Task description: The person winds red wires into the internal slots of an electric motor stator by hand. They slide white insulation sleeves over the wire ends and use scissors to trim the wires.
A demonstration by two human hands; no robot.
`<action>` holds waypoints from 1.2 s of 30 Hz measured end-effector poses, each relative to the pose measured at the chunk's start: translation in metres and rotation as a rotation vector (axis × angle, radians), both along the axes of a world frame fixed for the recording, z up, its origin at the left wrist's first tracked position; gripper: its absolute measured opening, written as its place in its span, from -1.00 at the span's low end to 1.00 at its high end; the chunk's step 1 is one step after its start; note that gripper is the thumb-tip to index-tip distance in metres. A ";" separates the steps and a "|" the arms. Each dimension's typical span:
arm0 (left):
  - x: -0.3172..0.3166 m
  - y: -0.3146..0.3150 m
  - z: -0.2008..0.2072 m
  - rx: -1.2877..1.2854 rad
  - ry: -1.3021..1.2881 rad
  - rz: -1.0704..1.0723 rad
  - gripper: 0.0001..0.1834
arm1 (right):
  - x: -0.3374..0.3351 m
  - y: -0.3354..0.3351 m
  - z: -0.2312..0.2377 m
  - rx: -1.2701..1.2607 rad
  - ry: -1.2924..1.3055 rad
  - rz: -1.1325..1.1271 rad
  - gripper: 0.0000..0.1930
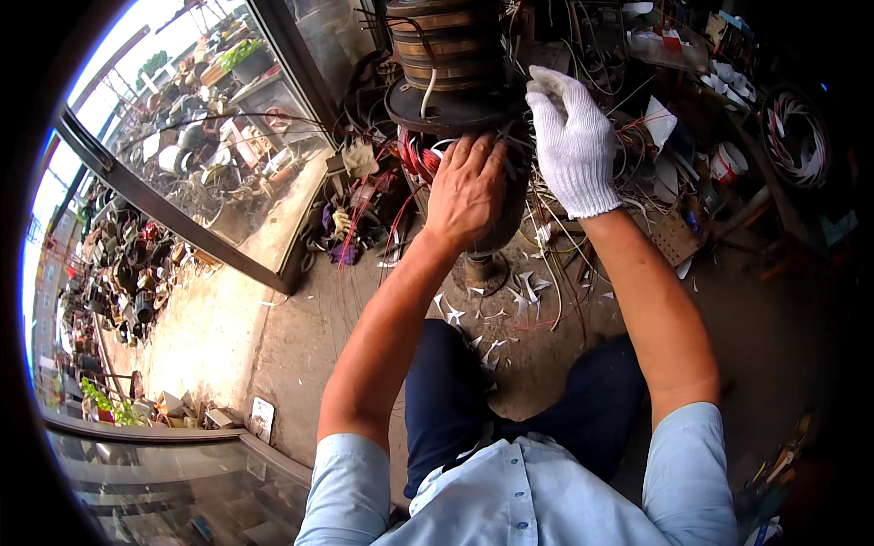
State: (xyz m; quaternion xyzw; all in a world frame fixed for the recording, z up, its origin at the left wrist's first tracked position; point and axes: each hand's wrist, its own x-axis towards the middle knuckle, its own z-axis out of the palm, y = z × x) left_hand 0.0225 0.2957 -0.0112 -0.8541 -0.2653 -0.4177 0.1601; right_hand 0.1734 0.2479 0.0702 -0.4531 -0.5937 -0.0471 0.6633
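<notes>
Upright in front of me stands a motor rotor (448, 55) with dark and copper-coloured rings stacked at its top. Below the rings is a wide black disc (410, 107) with a pale wire end sticking up by it. My left hand (464, 196), bare, lies with stretched fingers just under the disc, against the winding. A bundle of red wires (419, 156) shows beside its fingertips. My right hand (575, 150) wears a white knitted glove and is raised beside the disc's right edge. Its fingers curve a little, thumb apart, and nothing shows in it.
White scraps (528, 287) litter the floor around the round stand foot (482, 273). Loose wires (555, 241) hang and lie to the right, near a wire coil (797, 136) and a white tub (728, 164). A metal-framed glass door (191, 223) is at left, with scrap heaps outside.
</notes>
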 end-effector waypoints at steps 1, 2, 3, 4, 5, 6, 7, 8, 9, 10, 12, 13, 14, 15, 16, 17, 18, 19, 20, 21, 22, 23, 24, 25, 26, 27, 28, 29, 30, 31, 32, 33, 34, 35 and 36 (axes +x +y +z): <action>0.006 0.002 0.007 -0.005 0.051 -0.008 -0.52 | 0.010 -0.005 -0.023 -0.124 -0.001 -0.077 -0.69; 0.008 0.001 0.016 -0.058 0.107 0.040 -0.51 | 0.022 -0.004 -0.047 -0.263 0.028 -0.111 -0.69; 0.010 0.001 0.022 -0.109 0.161 0.085 -0.50 | 0.033 -0.002 -0.068 -0.401 0.056 -0.147 -0.70; 0.011 0.007 0.024 -0.147 0.182 0.119 -0.48 | 0.042 0.001 -0.085 -0.465 0.070 -0.168 -0.70; 0.010 0.012 0.025 -0.190 0.201 0.126 -0.49 | 0.050 0.006 -0.099 -0.527 0.086 -0.182 -0.70; 0.007 0.018 0.022 -0.134 0.188 0.114 -0.49 | 0.052 0.012 -0.108 -0.544 0.123 -0.184 -0.72; 0.006 0.023 0.018 -0.077 0.174 0.100 -0.50 | 0.054 0.020 -0.116 -0.530 0.145 -0.169 -0.71; 0.005 0.026 0.014 -0.065 0.152 0.108 -0.48 | 0.050 0.027 -0.118 -0.547 0.151 -0.153 -0.69; 0.007 0.026 0.014 -0.065 0.150 0.119 -0.47 | 0.047 0.030 -0.115 -0.559 0.157 -0.144 -0.67; 0.009 0.026 0.014 -0.066 0.149 0.129 -0.46 | 0.043 0.033 -0.112 -0.559 0.182 -0.109 -0.63; 0.011 0.026 0.012 -0.105 0.151 0.150 -0.43 | 0.037 0.045 -0.111 -0.570 0.203 -0.166 -0.61; 0.013 0.025 0.011 -0.063 0.150 0.165 -0.44 | 0.038 0.049 -0.111 -0.560 0.210 -0.186 -0.60; 0.015 0.023 0.011 -0.021 0.146 0.182 -0.46 | 0.040 0.052 -0.114 -0.532 0.219 -0.179 -0.59; 0.017 0.023 0.012 0.020 0.141 0.198 -0.47 | 0.042 0.055 -0.117 -0.504 0.228 -0.174 -0.59; 0.020 0.022 0.013 0.030 0.145 0.201 -0.47 | 0.044 0.058 -0.120 -0.476 0.237 -0.169 -0.58; 0.019 0.022 0.013 0.037 0.148 0.212 -0.47 | 0.044 0.060 -0.118 -0.510 0.229 -0.172 -0.58; 0.020 0.021 0.014 0.044 0.150 0.222 -0.46 | 0.045 0.062 -0.116 -0.544 0.220 -0.176 -0.59; 0.020 0.022 0.013 0.051 0.153 0.231 -0.46 | 0.047 0.064 -0.114 -0.578 0.212 -0.180 -0.59; 0.020 0.023 0.013 0.055 0.133 0.224 -0.48 | 0.046 0.061 -0.102 -0.545 0.233 -0.137 -0.59; 0.018 0.023 0.012 0.012 0.135 0.235 -0.50 | 0.046 0.062 -0.099 -0.562 0.227 -0.118 -0.60; 0.017 0.022 0.010 -0.031 0.136 0.247 -0.52 | 0.047 0.063 -0.099 -0.579 0.220 -0.098 -0.60; 0.017 0.021 0.009 -0.076 0.131 0.258 -0.54 | 0.050 0.063 -0.097 -0.596 0.207 -0.082 -0.61; 0.019 0.020 0.009 -0.108 0.135 0.273 -0.58 | 0.052 0.062 -0.097 -0.574 0.202 -0.064 -0.61; 0.022 0.018 0.010 -0.141 0.139 0.289 -0.62 | 0.054 0.062 -0.099 -0.562 0.197 -0.051 -0.62; 0.023 0.018 0.012 -0.169 0.141 0.306 -0.65 | 0.057 0.062 -0.100 -0.544 0.192 -0.039 -0.62; 0.021 0.019 0.012 -0.127 0.130 0.302 -0.67 | 0.058 0.063 -0.100 -0.527 0.186 -0.025 -0.62; 0.018 0.020 0.010 -0.086 0.120 0.299 -0.68 | 0.057 0.062 -0.102 -0.516 0.209 -0.017 -0.62; 0.013 0.021 0.009 -0.046 0.109 0.301 -0.69 | 0.056 0.063 -0.101 -0.531 0.200 -0.029 -0.62; 0.006 0.021 0.010 -0.035 0.118 0.290 -0.68 | 0.054 0.063 -0.100 -0.546 0.190 -0.041 -0.62; 0.003 0.020 0.010 -0.037 0.116 0.270 -0.68 | 0.052 0.063 -0.100 -0.561 0.179 -0.051 -0.62; 0.002 0.017 0.011 -0.039 0.108 0.254 -0.68 | 0.052 0.064 -0.099 -0.555 0.158 -0.077 -0.60; -0.001 0.014 0.013 -0.038 0.096 0.250 -0.68 | 0.051 0.065 -0.098 -0.585 0.139 -0.086 -0.60; -0.004 0.019 0.009 -0.025 0.061 0.226 -0.67 | 0.049 0.063 -0.097 -0.593 0.156 -0.078 -0.59; 0.000 0.018 0.007 -0.070 0.052 0.242 -0.66 | 0.052 0.060 -0.096 -0.601 0.167 -0.079 -0.59; 0.004 0.020 0.001 -0.067 0.006 0.230 -0.63 | 0.055 0.060 -0.098 -0.578 0.129 -0.083 -0.59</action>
